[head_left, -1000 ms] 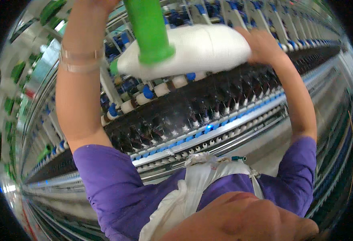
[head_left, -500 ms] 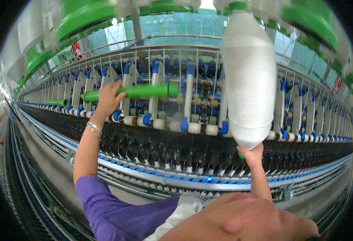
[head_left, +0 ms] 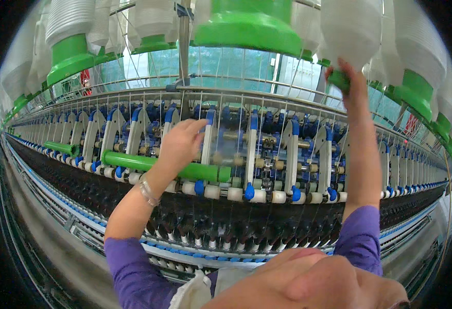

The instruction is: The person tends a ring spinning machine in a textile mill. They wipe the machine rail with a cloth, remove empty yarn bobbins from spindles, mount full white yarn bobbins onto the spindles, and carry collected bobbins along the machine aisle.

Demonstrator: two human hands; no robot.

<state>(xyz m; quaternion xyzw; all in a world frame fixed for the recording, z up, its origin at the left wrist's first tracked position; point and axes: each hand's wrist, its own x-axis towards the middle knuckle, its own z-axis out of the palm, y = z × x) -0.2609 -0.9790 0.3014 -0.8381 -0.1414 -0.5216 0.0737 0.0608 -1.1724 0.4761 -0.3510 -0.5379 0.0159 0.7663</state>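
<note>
My right hand (head_left: 353, 85) is raised at the upper right, its fingers around the green lower end of a full white roving bobbin (head_left: 350, 31). The bobbin hangs upright among others, and its top lies beyond the picture's edge. My left hand (head_left: 182, 144) is in front of the spinning frame's white arms, its fingers curled together beside a blue-capped arm (head_left: 210, 116). Whatever those fingers pinch, if anything, is too small to make out. Below that hand a bare green tube (head_left: 138, 161) lies across the rollers, partly behind my wrist.
Another green tube (head_left: 61, 148) lies farther left on the machine. Full roving bobbins on green holders (head_left: 244, 31) hang overhead, with thin strands running down. A row of white rollers (head_left: 212, 192) spans the frame above dark spindles (head_left: 226, 226). A blue-edged rail (head_left: 185, 249) runs below.
My right hand has lifted the roving bobbin up to the overhead row. My left hand has come off the green tube and moved right; the tube now rests lower on the rollers.
</note>
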